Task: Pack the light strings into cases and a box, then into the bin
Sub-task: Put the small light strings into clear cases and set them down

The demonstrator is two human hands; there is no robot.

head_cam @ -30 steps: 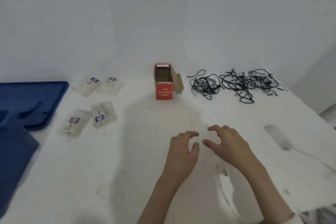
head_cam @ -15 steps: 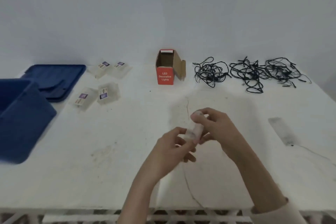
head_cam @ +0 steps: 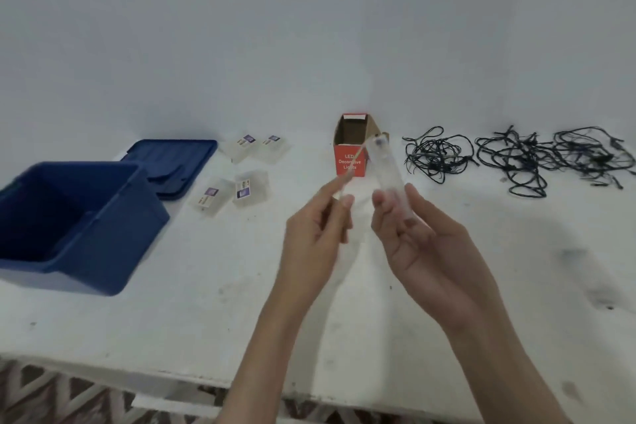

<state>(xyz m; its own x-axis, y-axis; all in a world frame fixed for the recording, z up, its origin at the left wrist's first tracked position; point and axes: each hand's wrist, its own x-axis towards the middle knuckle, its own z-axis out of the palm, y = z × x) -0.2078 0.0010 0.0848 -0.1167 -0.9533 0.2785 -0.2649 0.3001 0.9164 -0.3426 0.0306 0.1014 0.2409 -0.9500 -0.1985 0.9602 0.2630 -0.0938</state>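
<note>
Tangled black light strings (head_cam: 509, 158) lie right of the upright open red box (head_cam: 348, 162); clear cases (head_cam: 246, 189) and blue bin (head_cam: 113, 244) left.

White letters on the red front of the open box (head_cam: 348, 162), at the far middle of the worktop (head_cam: 206, 303), read "LED Decorative Lights". The four clear cases (head_cam: 250, 189) to its left carry printed labels, too small and blurred to read.

Bin (head_cam: 86, 244) on table (head_cam: 206, 320), far L; lid (head_cam: 172, 155) flat behind it. Four cases (head_cam: 250, 189) btwn lid & box (head_cam: 339, 169). Box centre-back. Light strings (head_cam: 509, 157) R of box, along back edge.
</note>
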